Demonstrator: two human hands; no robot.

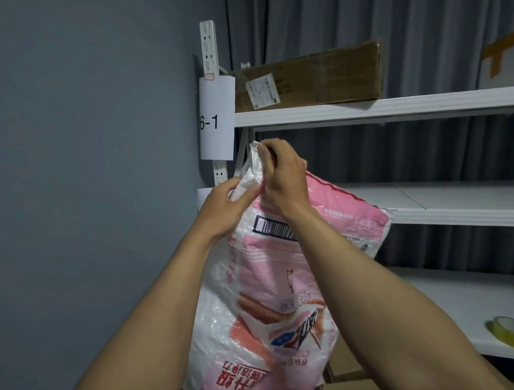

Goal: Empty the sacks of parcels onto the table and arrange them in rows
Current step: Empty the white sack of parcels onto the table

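Note:
A pink and white woven sack (260, 312) hangs upside down in front of me, its print inverted. My right hand (282, 174) grips the sack's upper corner at shelf height. My left hand (222, 207) pinches the fabric just below and to the left of it. Brown cardboard parcels (345, 370) show under the sack's lower end, between my forearms. The sack's mouth is out of sight below the frame.
A white metal shelf rack (397, 106) stands behind the sack, with a post label reading 6-1 (213, 122). A long flat cardboard box (311, 79) lies on the top shelf. A roll of yellow tape (508, 331) sits on a lower shelf. A grey wall fills the left.

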